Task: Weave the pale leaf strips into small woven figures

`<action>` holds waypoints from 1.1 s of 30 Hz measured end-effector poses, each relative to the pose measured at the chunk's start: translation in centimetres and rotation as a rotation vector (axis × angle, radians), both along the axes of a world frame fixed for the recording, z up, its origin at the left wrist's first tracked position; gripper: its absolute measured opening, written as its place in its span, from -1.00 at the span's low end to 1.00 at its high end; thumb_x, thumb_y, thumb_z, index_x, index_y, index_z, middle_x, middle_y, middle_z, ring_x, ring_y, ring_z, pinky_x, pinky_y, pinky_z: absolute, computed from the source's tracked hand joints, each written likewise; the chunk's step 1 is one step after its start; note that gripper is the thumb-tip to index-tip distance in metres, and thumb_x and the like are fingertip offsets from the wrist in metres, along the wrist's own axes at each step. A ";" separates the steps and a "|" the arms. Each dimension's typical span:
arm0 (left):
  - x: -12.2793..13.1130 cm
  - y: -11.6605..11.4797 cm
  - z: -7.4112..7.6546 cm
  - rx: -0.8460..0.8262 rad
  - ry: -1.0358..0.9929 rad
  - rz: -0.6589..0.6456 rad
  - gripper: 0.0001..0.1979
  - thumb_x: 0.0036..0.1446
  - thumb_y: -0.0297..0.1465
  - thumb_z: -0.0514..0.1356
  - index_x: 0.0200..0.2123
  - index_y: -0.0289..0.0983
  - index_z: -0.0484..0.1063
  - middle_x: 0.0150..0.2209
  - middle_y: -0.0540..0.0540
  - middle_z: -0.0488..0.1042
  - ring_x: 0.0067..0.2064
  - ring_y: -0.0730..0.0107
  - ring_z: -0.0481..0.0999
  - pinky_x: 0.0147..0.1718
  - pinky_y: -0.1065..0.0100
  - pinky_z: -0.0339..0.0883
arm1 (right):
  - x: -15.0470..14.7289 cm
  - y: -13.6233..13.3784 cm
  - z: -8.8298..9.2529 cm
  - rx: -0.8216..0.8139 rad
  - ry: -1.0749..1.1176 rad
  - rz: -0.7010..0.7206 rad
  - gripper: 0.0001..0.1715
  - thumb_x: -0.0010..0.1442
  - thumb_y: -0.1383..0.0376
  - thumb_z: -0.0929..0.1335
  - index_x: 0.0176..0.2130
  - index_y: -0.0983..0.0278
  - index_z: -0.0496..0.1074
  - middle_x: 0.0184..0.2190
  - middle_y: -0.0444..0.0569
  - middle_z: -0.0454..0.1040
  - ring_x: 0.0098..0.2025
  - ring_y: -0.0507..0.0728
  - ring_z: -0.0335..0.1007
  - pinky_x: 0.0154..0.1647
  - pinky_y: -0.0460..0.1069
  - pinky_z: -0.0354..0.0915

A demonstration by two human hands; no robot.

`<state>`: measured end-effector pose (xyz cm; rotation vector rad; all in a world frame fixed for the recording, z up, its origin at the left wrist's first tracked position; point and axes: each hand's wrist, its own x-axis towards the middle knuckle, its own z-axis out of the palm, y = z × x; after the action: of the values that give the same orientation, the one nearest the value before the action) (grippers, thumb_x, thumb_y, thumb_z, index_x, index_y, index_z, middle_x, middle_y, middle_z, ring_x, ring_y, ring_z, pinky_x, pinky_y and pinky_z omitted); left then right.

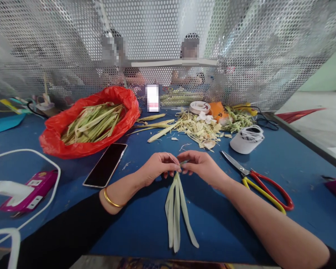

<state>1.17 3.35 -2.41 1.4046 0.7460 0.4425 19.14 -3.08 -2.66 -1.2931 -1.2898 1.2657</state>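
Fingers (pixel 172 167) pinch pale leaf strips (pixel 176 209); tape roll (pixel 196 110) bears illegible print.

My leaf strips (pixel 176 216) look smooth and matt. Left of the strips, my bracelet (pixel 109 201) is polished metal, the phone (pixel 105 165) glossy glass, the bag (pixel 84 150) crinkled, shiny plastic. Right of the strips, the scissors (pixel 245 172) have smooth metal blades and plastic-looking handles.

A cup (pixel 46 109) and a lit phone (pixel 152 98) stand by the tabletop's (pixel 140 228) far edge before a mesh panel (pixel 162 30), while a power strip (pixel 46 179), a blue sheet (pixel 5 124) and a dark phone (pixel 105 166) lie toward its left edge.
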 end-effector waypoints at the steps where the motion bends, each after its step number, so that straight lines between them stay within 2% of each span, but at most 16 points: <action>1: 0.0 0.0 -0.1 -0.006 -0.006 0.002 -0.86 -0.07 -0.38 0.32 -0.42 -0.30 0.46 -0.53 0.00 0.49 -0.55 0.56 0.36 -0.65 0.54 0.18 | -0.2 0.0 -0.2 -0.013 0.011 0.021 -0.69 -0.01 0.35 0.38 -0.18 0.28 0.45 -0.33 -0.08 0.55 -0.49 0.00 0.43 -0.47 -0.08 0.32; 7: 0.1 0.0 -0.1 -0.029 -0.019 0.006 -0.85 -0.11 -0.40 0.34 -0.43 -0.31 0.47 -0.55 -0.01 0.48 -0.56 0.54 0.37 -0.66 0.53 0.18 | -1.4 -0.1 -1.0 -0.093 0.000 -0.019 -0.65 -0.05 0.41 0.37 -0.18 0.29 0.40 -0.36 -0.08 0.56 -0.51 0.00 0.46 -0.54 -0.12 0.30; 12: 0.0 0.0 0.1 -0.016 -0.004 0.016 -0.87 -0.11 -0.41 0.33 -0.44 -0.31 0.47 -0.60 0.04 0.41 -0.56 0.54 0.36 -0.66 0.54 0.16 | -1.9 -0.1 -1.5 -0.048 0.034 -0.030 -0.79 -0.02 0.37 0.37 -0.28 0.29 0.40 -0.48 -0.13 0.52 -0.54 -0.02 0.41 -0.54 -0.13 0.28; 15: 0.1 0.0 0.3 0.060 0.023 0.042 -0.86 -0.10 -0.39 0.34 -0.45 -0.31 0.47 -0.62 0.05 0.39 -0.56 0.54 0.36 -0.64 0.54 0.18 | -1.7 -0.1 -1.6 -0.032 0.053 -0.052 -0.76 0.00 0.33 0.40 -0.25 0.29 0.39 -0.49 -0.15 0.49 -0.54 -0.02 0.41 -0.53 -0.12 0.29; 20: 0.2 -0.1 0.3 0.293 0.104 0.105 -0.88 -0.07 -0.37 0.31 -0.44 -0.30 0.48 -0.57 0.01 0.47 -0.53 0.48 0.43 -0.54 0.47 0.29 | -1.2 -0.2 -1.4 -0.035 0.043 -0.083 -0.72 -0.01 0.29 0.43 -0.24 0.29 0.40 -0.51 -0.16 0.47 -0.55 -0.01 0.41 -0.55 -0.11 0.30; 23: 0.3 -0.3 0.1 0.554 0.197 0.160 -0.97 -0.02 -0.43 0.27 -0.44 -0.27 0.51 -0.51 0.00 0.53 -0.47 0.45 0.48 -0.44 0.45 0.31 | -1.1 -0.2 -1.1 -0.033 0.036 -0.091 -0.73 -0.03 0.30 0.43 -0.26 0.29 0.40 -0.51 -0.17 0.46 -0.56 -0.02 0.41 -0.55 -0.12 0.28; 27: 0.1 -0.6 -0.4 0.853 0.297 0.146 -0.91 0.06 -0.46 0.21 -0.38 -0.21 0.53 -0.39 0.01 0.59 -0.38 0.43 0.53 -0.34 0.44 0.29 | -1.2 -0.3 -0.9 -0.033 0.056 -0.064 -0.72 -0.04 0.31 0.42 -0.25 0.29 0.40 -0.50 -0.18 0.46 -0.56 -0.03 0.41 -0.53 -0.11 0.28; 31: 0.0 -0.6 -0.7 1.008 0.294 0.091 -0.85 0.13 -0.46 0.15 -0.38 -0.20 0.53 -0.30 0.00 0.61 -0.26 0.38 0.55 -0.25 0.42 0.28 | -1.3 -0.3 -1.1 -0.045 0.084 -0.046 -0.69 -0.06 0.30 0.44 -0.25 0.29 0.39 -0.52 -0.19 0.47 -0.57 -0.02 0.40 -0.53 -0.10 0.27; 33: -0.1 -0.7 -0.8 1.050 0.311 0.111 -0.86 0.15 -0.44 0.15 -0.36 -0.20 0.53 -0.29 -0.01 0.61 -0.24 0.35 0.55 -0.23 0.40 0.28 | -1.4 -0.3 -1.1 -0.052 0.101 -0.044 -0.70 -0.04 0.27 0.43 -0.25 0.29 0.40 -0.50 -0.16 0.49 -0.56 -0.01 0.41 -0.53 -0.10 0.27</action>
<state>1.08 2.67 -3.18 2.4590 0.8863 0.7715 17.74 -3.41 -3.80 -1.2708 -1.1583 1.3240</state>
